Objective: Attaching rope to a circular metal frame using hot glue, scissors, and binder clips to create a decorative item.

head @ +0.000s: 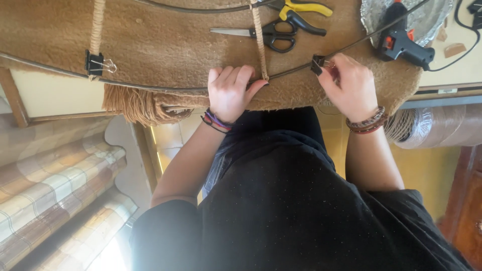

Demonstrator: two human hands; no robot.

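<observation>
Nearest to us, our left hand (231,93) is lying over the near edge of the bench (45,95), fingers pressed together, the thumb pinching the braided cord (259,45) where it is crossing the wire hoop (150,86). Just to the right, our right hand (351,88) is closing its fingertips on the right binder clip (318,64), which is sitting on the same hoop. By our reading, we are fixing the cord to the hoop; any further move is calling for the cord staying taut under the thumb while the clip is gripping.

Further left, a left binder clip (94,63) is holding a second, thicker cord strand (96,25), and a tan fringe (135,105) is hanging off the brown fleece cover (165,45).

Farther off, we are counting one pair of black scissors (276,34), one pair of yellow-handled pliers (301,7), one black glue gun (401,40) and one foil tray (427,20). Clips: two. Cords: two.
</observation>
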